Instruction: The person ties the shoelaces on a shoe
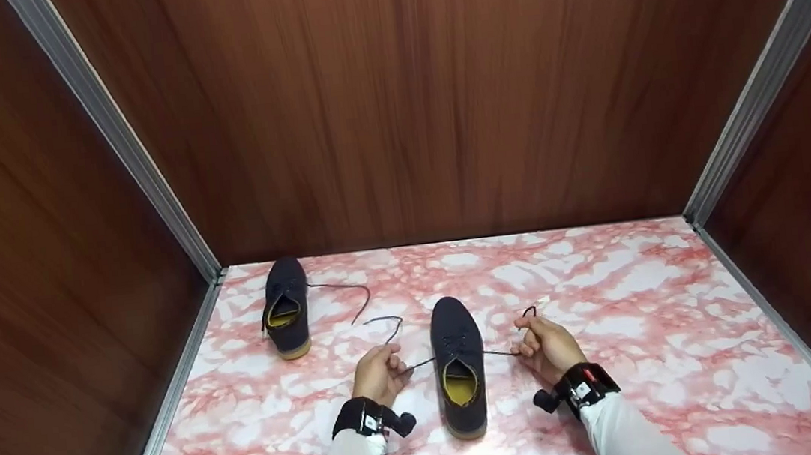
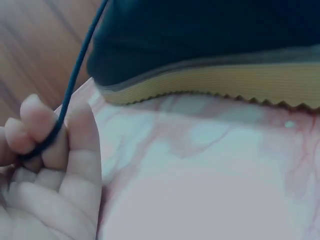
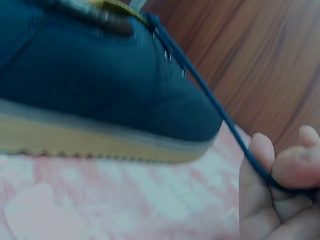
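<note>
A dark navy lace-up shoe (image 1: 455,343) with a yellow lining and a tan sole stands between my hands, toe pointing away. My left hand (image 1: 380,376) grips one end of its shoelace (image 1: 420,365), which runs taut from the shoe's left side. On the other side, my right hand (image 1: 548,347) holds the opposite lace end, also stretched out straight. In the left wrist view the dark lace (image 2: 75,75) passes between curled fingers. The right wrist view shows the lace (image 3: 215,102) running from the eyelets down into my bent fingers. Loose lace tails stick out beyond both hands.
A matching shoe (image 1: 286,308) stands at the back left, its lace (image 1: 351,287) trailing right across the red-and-white marbled table (image 1: 620,408). Brown wood-grain panels (image 1: 438,103) with grey metal edging enclose the table at the back and both sides.
</note>
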`<state>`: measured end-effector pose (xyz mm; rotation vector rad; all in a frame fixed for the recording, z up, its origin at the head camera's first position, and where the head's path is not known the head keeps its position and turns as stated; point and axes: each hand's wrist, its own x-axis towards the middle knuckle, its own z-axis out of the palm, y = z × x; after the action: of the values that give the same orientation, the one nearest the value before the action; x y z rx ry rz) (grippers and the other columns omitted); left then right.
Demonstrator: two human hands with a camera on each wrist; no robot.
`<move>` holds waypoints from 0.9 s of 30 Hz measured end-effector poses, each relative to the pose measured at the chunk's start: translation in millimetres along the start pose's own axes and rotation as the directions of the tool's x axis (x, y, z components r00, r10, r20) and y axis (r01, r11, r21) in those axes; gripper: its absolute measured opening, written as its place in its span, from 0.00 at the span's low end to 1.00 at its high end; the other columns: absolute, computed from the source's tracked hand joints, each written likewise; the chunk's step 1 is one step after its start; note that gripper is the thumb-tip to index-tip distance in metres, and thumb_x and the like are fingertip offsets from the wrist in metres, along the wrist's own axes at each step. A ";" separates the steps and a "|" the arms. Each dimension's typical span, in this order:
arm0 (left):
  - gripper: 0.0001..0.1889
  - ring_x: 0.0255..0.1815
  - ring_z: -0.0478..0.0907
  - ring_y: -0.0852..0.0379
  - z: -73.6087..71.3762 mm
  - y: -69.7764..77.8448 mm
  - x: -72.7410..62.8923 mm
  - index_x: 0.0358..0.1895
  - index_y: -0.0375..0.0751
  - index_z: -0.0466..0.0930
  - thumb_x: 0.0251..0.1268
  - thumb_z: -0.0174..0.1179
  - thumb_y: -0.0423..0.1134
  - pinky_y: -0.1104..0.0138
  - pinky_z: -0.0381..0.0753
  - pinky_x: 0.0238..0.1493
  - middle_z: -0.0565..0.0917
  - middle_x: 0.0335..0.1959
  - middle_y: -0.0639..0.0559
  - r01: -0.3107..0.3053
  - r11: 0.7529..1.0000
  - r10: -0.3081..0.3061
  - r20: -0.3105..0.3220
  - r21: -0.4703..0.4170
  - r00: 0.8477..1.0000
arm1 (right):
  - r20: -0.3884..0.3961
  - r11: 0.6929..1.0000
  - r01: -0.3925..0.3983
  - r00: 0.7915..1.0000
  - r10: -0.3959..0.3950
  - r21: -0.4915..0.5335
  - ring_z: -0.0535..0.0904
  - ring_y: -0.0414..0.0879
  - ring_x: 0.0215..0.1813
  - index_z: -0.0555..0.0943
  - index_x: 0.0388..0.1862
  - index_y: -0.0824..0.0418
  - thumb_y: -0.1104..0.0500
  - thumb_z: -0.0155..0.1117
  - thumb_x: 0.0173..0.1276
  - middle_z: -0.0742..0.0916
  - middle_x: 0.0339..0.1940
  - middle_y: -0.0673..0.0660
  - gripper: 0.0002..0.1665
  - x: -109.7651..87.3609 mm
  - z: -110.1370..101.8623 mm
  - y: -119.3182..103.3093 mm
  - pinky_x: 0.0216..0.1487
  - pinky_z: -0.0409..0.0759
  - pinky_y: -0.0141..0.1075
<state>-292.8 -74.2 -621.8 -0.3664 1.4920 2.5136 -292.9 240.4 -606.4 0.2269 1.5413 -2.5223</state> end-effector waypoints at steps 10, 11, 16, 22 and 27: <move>0.10 0.26 0.73 0.61 0.4 -11.0 -0.6 0.43 0.35 0.75 0.84 0.46 0.36 0.65 0.85 0.39 0.70 0.21 0.59 -0.031 0.997 0.031 0.005 0.071 1.000 | 0.012 1.000 -0.002 1.000 0.002 0.005 0.79 0.42 0.29 0.75 0.52 0.61 0.55 0.35 0.89 0.76 0.19 0.47 0.19 -1.5 -13.2 19.3 0.47 0.84 0.40; 0.10 0.25 0.73 0.61 -0.1 -11.5 -0.7 0.43 0.35 0.75 0.83 0.46 0.36 0.65 0.85 0.39 0.70 0.21 0.59 -0.036 0.997 0.036 -0.003 0.073 0.999 | 0.011 1.000 0.001 1.000 -0.001 0.011 0.81 0.42 0.30 0.75 0.53 0.62 0.56 0.35 0.89 0.77 0.20 0.47 0.19 -2.0 -12.8 20.6 0.49 0.84 0.40; 0.09 0.25 0.74 0.61 -0.9 -12.7 -0.6 0.44 0.33 0.75 0.82 0.48 0.35 0.64 0.85 0.39 0.71 0.22 0.58 -0.049 0.995 0.050 -0.012 0.083 0.999 | -0.029 0.999 0.034 0.999 -0.033 0.036 0.88 0.46 0.39 0.75 0.57 0.66 0.56 0.36 0.89 0.85 0.27 0.51 0.20 -3.9 -10.5 25.6 0.54 0.87 0.41; 0.08 0.28 0.81 0.56 3.4 -11.1 -0.6 0.45 0.30 0.74 0.79 0.49 0.33 0.61 0.88 0.41 0.75 0.24 0.53 -0.054 0.992 0.055 -0.004 0.118 0.998 | -0.086 0.998 0.063 0.994 -0.064 -0.014 0.90 0.50 0.43 0.74 0.61 0.71 0.56 0.36 0.89 0.89 0.33 0.57 0.23 -4.5 -5.4 27.6 0.55 0.88 0.42; 0.12 0.29 0.83 0.54 5.2 -6.8 -1.1 0.49 0.25 0.75 0.79 0.50 0.34 0.59 0.89 0.42 0.78 0.26 0.51 -0.056 0.982 0.059 -0.010 0.178 0.998 | -0.103 0.991 0.079 0.991 -0.090 -0.103 0.91 0.52 0.44 0.68 0.69 0.79 0.57 0.36 0.89 0.89 0.37 0.61 0.27 -1.8 1.6 27.9 0.54 0.89 0.44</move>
<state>-290.4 -66.5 -624.7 -0.3183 1.7409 2.3998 -284.8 226.6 -629.4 0.2939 1.7471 -2.5261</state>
